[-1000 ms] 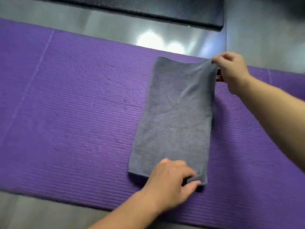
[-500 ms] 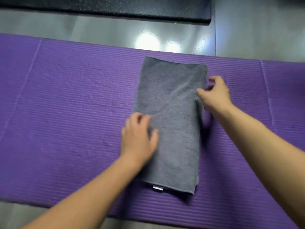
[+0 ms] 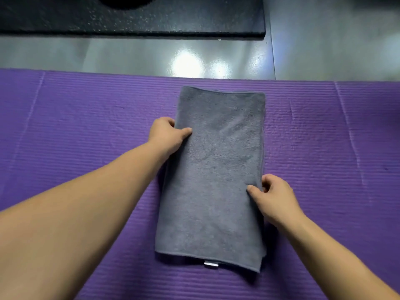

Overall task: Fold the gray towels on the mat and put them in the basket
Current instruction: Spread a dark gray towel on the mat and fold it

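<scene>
A gray towel (image 3: 216, 174), folded into a long rectangle, lies flat on the purple mat (image 3: 86, 131) with its short ends pointing away from me and toward me. A small white tag sticks out under its near edge. My left hand (image 3: 167, 135) grips the towel's left edge in its upper half, thumb on top and fingers tucked under. My right hand (image 3: 273, 195) pinches the right edge lower down, thumb on top of the cloth. No basket is in view.
Beyond the mat is a shiny gray floor (image 3: 151, 57) with light glare. A black speckled slab (image 3: 134, 18) lies along the top of the view. The mat stretches wide to both sides of the towel.
My left hand moved from resting flat on the towel's lower left up to gripping its left edge. My right hand slid down the right edge toward me and now pinches it.
</scene>
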Tool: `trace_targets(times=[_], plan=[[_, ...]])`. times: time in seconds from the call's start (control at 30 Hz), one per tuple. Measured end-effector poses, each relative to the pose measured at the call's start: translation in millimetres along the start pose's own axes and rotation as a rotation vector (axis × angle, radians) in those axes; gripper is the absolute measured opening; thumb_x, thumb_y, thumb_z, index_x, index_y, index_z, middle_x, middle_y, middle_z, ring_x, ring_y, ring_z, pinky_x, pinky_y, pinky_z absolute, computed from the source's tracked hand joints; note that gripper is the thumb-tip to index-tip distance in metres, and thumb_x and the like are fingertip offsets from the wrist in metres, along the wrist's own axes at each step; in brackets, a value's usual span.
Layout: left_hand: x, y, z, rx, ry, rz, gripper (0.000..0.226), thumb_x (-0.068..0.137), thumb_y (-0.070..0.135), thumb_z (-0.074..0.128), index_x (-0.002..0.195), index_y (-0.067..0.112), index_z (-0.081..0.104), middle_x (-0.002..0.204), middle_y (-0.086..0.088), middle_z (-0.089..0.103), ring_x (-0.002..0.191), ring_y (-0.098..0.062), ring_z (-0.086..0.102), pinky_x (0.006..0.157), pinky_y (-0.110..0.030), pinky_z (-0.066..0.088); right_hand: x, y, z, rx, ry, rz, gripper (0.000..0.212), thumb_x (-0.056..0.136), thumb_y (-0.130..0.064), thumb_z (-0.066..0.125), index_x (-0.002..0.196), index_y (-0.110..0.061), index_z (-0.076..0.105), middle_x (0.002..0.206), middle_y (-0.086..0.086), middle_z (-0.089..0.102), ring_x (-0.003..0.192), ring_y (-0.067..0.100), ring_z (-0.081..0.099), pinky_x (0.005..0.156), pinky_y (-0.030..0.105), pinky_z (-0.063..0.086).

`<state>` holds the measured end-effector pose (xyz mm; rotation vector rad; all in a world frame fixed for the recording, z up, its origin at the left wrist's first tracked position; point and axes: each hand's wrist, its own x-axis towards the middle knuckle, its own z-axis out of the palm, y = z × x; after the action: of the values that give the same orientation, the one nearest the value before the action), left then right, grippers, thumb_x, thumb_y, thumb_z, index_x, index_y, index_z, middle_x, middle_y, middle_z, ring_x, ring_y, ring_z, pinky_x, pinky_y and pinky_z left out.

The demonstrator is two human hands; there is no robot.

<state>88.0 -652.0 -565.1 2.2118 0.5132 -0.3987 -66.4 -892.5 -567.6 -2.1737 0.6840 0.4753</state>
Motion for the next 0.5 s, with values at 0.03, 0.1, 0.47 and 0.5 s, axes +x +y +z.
trace_targets(times=[0.03,0.1,0.47,0.5], plan=[[2,0,-2,-0.022,0.014,-0.022,0.026,0.080,0.037,0.082,0.085,0.016,0.068,0.078,0.001,0.068,0.070,-0.018,0.062,0.060,-0.028,0.044,5,0,-3,0.020,0.004,0.004,0.018,0.085,-0.028,0.071,0.080,-0.012,0.067,0.074,0.000,0.071,0.074,0.024,0.066,0.069,0.037,0.051],[-3,-6,-8,-0.098,0.087,-0.073,0.028,0.080,0.037,0.081,0.077,0.016,0.063,0.071,0.002,0.064,0.065,-0.019,0.058,0.058,-0.031,0.048,16,-3,-11,0.067,0.007,-0.002,0.017,0.087,-0.025,0.072,0.081,-0.009,0.070,0.076,0.005,0.073,0.076,0.030,0.067,0.070,0.038,0.053],[-88,-82,-6,-0.907,0.320,-0.373,0.047,0.072,0.021,0.087,0.104,-0.004,0.064,0.099,-0.017,0.073,0.085,-0.029,0.071,0.074,-0.035,0.061,123,-99,-38,-0.223,0.029,-0.399,0.018,0.088,-0.037,0.072,0.098,-0.022,0.070,0.087,-0.005,0.068,0.083,0.017,0.062,0.079,0.030,0.047],[-79,-81,-14,-0.922,0.365,-0.345,0.069,0.066,0.025,0.089,0.120,-0.004,0.057,0.110,-0.016,0.071,0.095,-0.028,0.072,0.083,-0.038,0.061,126,-98,-43,-0.319,-0.001,-0.393,0.026,0.085,-0.046,0.073,0.096,-0.023,0.068,0.087,-0.005,0.066,0.083,0.018,0.061,0.078,0.031,0.047]])
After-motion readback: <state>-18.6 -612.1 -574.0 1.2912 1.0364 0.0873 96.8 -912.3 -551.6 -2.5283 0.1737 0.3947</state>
